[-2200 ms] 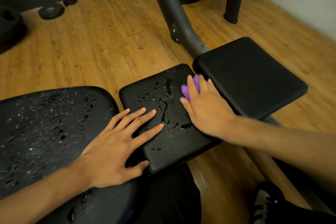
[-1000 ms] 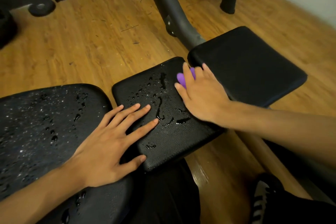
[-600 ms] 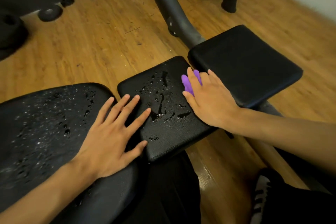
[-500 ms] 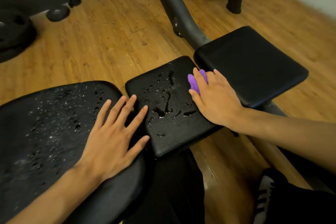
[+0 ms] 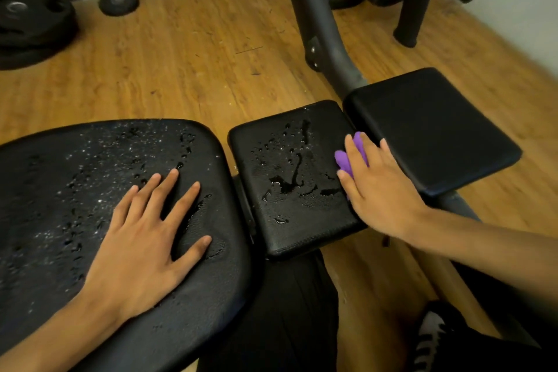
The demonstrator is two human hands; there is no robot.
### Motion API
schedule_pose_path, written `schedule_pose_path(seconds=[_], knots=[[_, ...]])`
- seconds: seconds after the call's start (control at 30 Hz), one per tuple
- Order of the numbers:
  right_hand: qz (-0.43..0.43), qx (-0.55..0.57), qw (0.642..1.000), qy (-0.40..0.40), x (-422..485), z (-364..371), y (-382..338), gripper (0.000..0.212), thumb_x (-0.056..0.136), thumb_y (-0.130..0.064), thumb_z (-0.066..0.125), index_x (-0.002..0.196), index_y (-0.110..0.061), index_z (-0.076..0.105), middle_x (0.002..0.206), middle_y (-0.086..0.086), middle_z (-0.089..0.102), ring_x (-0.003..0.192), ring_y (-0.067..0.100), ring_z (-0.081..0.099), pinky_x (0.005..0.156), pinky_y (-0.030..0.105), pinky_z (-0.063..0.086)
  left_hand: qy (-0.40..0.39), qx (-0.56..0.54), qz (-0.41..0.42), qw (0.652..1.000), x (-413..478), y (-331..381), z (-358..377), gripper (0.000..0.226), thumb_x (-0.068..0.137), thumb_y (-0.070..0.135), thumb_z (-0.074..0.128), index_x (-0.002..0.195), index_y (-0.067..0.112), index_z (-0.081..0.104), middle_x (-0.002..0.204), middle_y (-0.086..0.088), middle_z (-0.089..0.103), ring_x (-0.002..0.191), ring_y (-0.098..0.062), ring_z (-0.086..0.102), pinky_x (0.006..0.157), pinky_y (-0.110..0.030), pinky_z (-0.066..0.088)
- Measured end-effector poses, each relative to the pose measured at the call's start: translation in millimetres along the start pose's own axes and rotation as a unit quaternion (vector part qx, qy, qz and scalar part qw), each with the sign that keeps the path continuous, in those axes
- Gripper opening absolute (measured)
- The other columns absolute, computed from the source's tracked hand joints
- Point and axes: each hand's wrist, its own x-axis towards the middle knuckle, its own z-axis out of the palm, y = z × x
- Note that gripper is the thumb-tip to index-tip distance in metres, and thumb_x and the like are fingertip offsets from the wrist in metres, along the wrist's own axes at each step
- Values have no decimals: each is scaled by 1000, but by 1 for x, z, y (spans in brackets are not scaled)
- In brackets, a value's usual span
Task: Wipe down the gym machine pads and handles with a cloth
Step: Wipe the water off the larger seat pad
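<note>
Three black pads lie in a row. The large left pad [image 5: 75,190] is speckled with water drops, and my left hand [image 5: 145,238] rests flat on it with fingers spread. The middle pad [image 5: 290,178] carries pooled drops. At its right edge my right hand [image 5: 377,190] presses a purple cloth [image 5: 344,161] down with straight fingers; most of the cloth is hidden under the palm. The right pad [image 5: 431,130] looks dry.
A grey machine frame tube [image 5: 320,24] rises behind the pads. Weight plates [image 5: 27,24] lie on the wooden floor at far left, a smaller plate [image 5: 118,3] beside them. A black rack leg [image 5: 410,9] stands at back right. My shoe [image 5: 431,338] is at bottom right.
My left hand has slid off the middle pad leftward onto the large left pad. My right hand stays on the cloth at the middle pad's right edge.
</note>
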Motion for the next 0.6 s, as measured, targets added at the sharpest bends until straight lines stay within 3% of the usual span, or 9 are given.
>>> schedule_pose_path(seconds=[0.1, 0.23, 0.4, 0.5, 0.6], knots=[[10, 43, 999, -2, 59, 3, 3, 65, 111, -38, 20, 161, 1, 9, 164, 26, 24, 155, 34, 16, 127, 41, 1, 6, -5, 0, 1000, 1, 0, 0, 84, 97, 77, 23, 164, 26, 29, 170, -11, 25, 159, -30, 18, 128, -42, 4], [31, 120, 992, 32, 103, 4, 6, 61, 111, -36, 32, 161, -3, 20, 154, 24, 39, 147, 33, 31, 127, 38, 2, 11, -12, -2, 1000, 3, 2, 0, 86, 97, 77, 21, 162, 23, 35, 168, -12, 28, 158, -33, 20, 127, -51, 15], [16, 122, 992, 26, 18, -3, 11, 64, 110, -40, 30, 162, -5, 17, 154, 19, 43, 143, 29, 39, 127, 36, 9, 6, -5, 0, 1000, 3, 0, 3, 86, 97, 77, 19, 163, 23, 33, 168, -13, 28, 157, -35, 22, 126, -49, 12], [4, 85, 996, -5, -32, -11, 17, 63, 110, -41, 27, 163, -9, 14, 155, 14, 43, 144, 24, 37, 123, 25, -3, 9, -5, 4, 1000, 3, -1, 4, 86, 98, 76, 20, 163, 22, 33, 168, -14, 28, 157, -36, 21, 126, -43, 5], [-3, 73, 997, 5, -15, -5, 15, 62, 111, -39, 23, 163, -6, 13, 157, 18, 40, 148, 27, 32, 124, 28, -5, 10, -9, 3, 1000, 3, 0, 4, 86, 98, 77, 19, 163, 22, 33, 168, -15, 27, 158, -35, 20, 126, -45, 6]])
